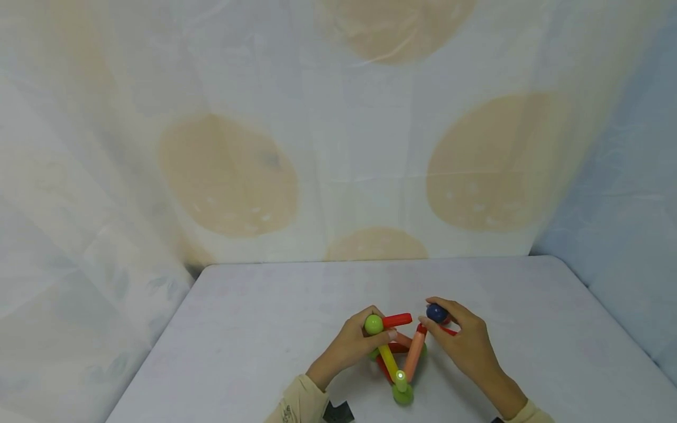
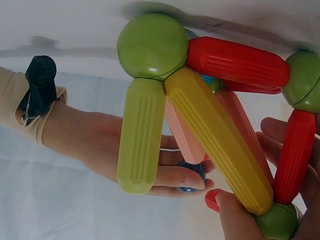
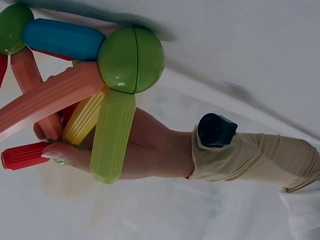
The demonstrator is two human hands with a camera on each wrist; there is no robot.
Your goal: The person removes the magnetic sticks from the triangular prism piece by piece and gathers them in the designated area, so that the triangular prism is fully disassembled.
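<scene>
Item one: a rod-and-ball structure (image 1: 398,355) of plastic sticks and balls, standing on the table (image 1: 254,329) near its front edge, between the two hands. From my remote seat I count on the head view a green ball (image 1: 373,324) at upper left, a red rod (image 1: 396,320) running right from it, a yellow rod (image 1: 388,359) sloping down from it toward a lower green ball (image 1: 403,395) nearest the camera, a light-green rod (image 1: 401,380) standing on that ball, and an orange rod (image 1: 415,355) leaning up to the right.

Item two: a dark blue ball (image 1: 436,312), at the upper right of the structure.

Item three: left hand (image 1: 353,346), fingers curled round the structure at the upper green ball, thumb against the red rod.

Item four: right hand (image 1: 465,343), fingertips pinching the blue ball, close to the top of the orange rod. Whether ball and rod touch I cannot tell.

Item five: beige sleeves (image 1: 301,405) on both forearms, a dark strap at each wrist in the wrist views.

Item six: a pale draped cloth (image 1: 338,147) with large tan ovals, hung behind and to both sides of the table.
</scene>
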